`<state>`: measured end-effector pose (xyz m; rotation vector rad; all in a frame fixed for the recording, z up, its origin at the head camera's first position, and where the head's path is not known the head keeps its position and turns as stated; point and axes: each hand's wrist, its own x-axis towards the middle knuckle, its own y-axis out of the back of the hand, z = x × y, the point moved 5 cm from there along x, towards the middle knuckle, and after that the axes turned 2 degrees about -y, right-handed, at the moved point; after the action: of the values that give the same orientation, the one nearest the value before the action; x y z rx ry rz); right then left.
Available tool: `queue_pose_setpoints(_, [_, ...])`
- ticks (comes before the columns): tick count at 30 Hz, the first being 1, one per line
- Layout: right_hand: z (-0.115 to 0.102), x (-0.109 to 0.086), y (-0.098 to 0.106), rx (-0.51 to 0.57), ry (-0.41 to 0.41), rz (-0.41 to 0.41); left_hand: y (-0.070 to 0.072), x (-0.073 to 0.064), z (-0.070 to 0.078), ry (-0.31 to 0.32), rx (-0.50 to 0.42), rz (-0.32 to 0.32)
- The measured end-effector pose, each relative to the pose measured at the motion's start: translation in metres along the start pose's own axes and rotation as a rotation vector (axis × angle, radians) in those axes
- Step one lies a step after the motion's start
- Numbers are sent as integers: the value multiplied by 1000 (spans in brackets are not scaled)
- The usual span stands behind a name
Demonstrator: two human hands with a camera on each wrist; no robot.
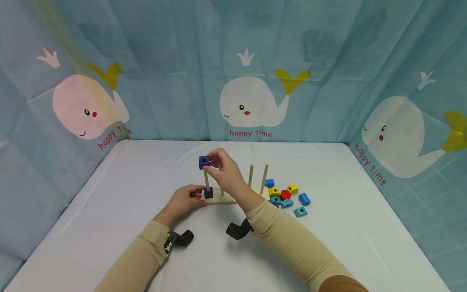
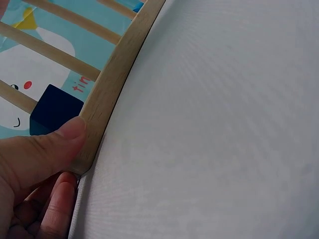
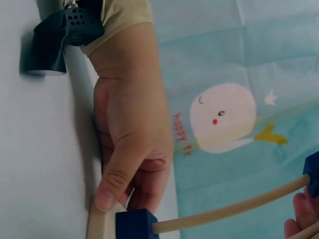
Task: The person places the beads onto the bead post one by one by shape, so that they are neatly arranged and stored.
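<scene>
My right hand (image 1: 228,172) pinches a dark purple-blue cube bead (image 1: 204,162) at the top of the leftmost peg (image 1: 206,180) of a wooden peg stand (image 1: 228,199). In the right wrist view, that peg meets the underside of the held bead (image 3: 312,172). Low on the same peg sits another dark purple-blue cube bead (image 1: 208,193), resting at the base. My left hand (image 1: 185,199) grips the base's left end, its thumb (image 2: 67,139) pressed on the wood beside the lower bead. The stand's middle is partly hidden behind my right hand.
Loose beads lie at the stand's right end, among them a red one (image 1: 285,195), a yellow one (image 1: 292,189), a blue cylinder (image 1: 304,199) and a teal half-round (image 1: 300,211). Other pegs (image 1: 264,178) stand upright on the base. Black wrist cameras (image 1: 238,230) hang below both forearms.
</scene>
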<state>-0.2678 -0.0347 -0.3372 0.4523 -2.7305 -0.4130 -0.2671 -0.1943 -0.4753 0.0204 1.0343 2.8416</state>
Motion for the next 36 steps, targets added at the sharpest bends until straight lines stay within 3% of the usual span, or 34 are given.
queue_pose_setpoints(15, [48,-8,-18,23,-171,29,1,-1,2,-10,4,-1])
queue_pose_setpoints(27, [86,-17,-32,-3,-255,13,2,-1,0,-12,-8,-7])
queue_pose_setpoints(36, [97,-22,-38,53,-254,-18,2,-2,0,4,-26,-14])
